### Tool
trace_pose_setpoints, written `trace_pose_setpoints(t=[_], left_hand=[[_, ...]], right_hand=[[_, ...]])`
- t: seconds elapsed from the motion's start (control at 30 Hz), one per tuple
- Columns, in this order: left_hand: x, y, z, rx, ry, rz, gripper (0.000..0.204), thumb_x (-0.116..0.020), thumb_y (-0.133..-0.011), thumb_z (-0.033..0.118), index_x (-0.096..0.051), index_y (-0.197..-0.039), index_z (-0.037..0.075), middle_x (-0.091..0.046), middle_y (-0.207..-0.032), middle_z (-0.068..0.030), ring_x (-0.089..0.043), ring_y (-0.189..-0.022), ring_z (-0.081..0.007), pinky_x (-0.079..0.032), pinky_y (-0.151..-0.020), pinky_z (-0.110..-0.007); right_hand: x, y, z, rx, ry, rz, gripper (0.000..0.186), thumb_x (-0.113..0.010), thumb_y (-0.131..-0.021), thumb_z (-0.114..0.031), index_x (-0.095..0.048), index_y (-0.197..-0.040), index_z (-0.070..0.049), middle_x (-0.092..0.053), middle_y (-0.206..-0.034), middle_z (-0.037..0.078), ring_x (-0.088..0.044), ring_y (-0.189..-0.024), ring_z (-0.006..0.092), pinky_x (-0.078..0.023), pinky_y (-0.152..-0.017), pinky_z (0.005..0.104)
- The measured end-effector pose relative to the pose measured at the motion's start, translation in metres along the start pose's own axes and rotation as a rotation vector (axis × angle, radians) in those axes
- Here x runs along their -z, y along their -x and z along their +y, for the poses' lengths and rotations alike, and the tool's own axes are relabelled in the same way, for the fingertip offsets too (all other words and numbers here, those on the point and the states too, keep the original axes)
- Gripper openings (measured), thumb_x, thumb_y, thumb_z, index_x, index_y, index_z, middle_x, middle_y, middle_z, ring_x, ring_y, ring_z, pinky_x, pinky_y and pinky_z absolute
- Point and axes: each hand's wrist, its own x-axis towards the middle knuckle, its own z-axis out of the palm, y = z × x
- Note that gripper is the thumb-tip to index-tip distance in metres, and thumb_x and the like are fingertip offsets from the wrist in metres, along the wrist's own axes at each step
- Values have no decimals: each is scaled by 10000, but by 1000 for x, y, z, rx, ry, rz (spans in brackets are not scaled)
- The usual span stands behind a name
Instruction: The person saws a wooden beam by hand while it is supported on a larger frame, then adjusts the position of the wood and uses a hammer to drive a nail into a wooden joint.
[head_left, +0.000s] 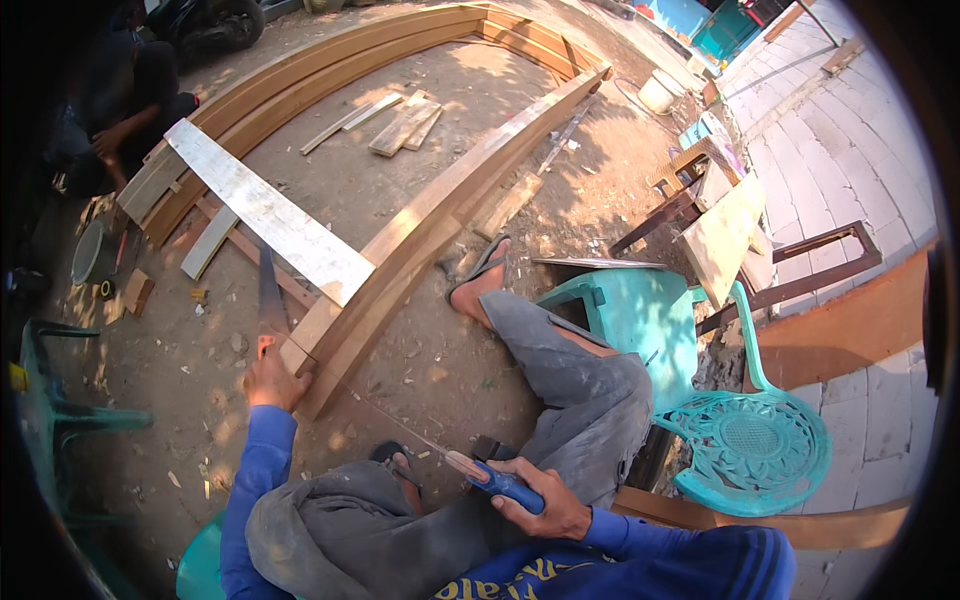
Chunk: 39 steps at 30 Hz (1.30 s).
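Note:
My left hand (280,375) grips the near end of a long wooden beam (430,220), beside the orange handle of a wide-bladed handsaw (270,290) standing behind it. A pale board (268,210) lies across this beam and the curved timber frame (340,65). Near my lap, my right hand (545,500) is closed on a blue-handled tool (500,483) with a long thin blade pointing up-left toward the beam's end; its exact kind is hard to make out.
Another person (115,140) crouches at upper left. Loose offcuts (405,125) lie inside the frame. Teal plastic chairs (630,320), dark wooden pieces (820,270) and a white bucket (660,92) stand at right beside pale paving (790,150). A green chair (80,410) is at left.

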Motion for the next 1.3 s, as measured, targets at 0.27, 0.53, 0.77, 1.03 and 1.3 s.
trace_pose_setpoints(t=[0.27,0.53,0.77,1.03,1.3], left_hand=[[-8,-6,7,3,-12,-42,743,-875,-714,357,-566,-1325,71,-730,-1089,-256,-698,-1042,-455,-567,-925,-522],[-2,-10,4,-36,-16,-22,770,-871,-716,337,-534,-1362,89,-730,-1104,-251,-696,-1055,-454,-566,-929,-519],[-10,-6,5,-54,-15,-21,781,-874,-727,353,-516,-1371,93,-732,-1083,-242,-700,-1032,-453,-569,-912,-526],[-15,-3,10,-40,-15,-14,749,-872,-721,361,-553,-1332,68,-731,-1085,-251,-702,-1026,-455,-571,-905,-533],[-12,-7,-6,-44,-46,21,774,-878,-698,353,-565,-1344,61,-739,-1056,-246,-711,-1007,-446,-572,-905,-533]], right_hand=[[-78,-168,33,112,-29,23,483,-693,-952,-245,-547,-1366,-43,-713,-922,251,-741,-882,411,-565,-767,448],[-111,-156,99,418,-118,207,522,-693,-949,-244,-519,-1401,-51,-712,-1071,249,-735,-940,398,-562,-812,434],[-18,-12,16,42,-4,54,482,-686,-957,-216,-531,-1377,-36,-728,-1045,256,-753,-961,384,-570,-814,396],[-85,-156,36,53,-59,42,461,-698,-944,-223,-559,-1352,-59,-724,-996,254,-741,-888,408,-575,-762,409],[-123,-176,123,333,-134,84,547,-698,-952,-264,-506,-1422,-60,-723,-1087,245,-732,-974,415,-566,-854,433]])
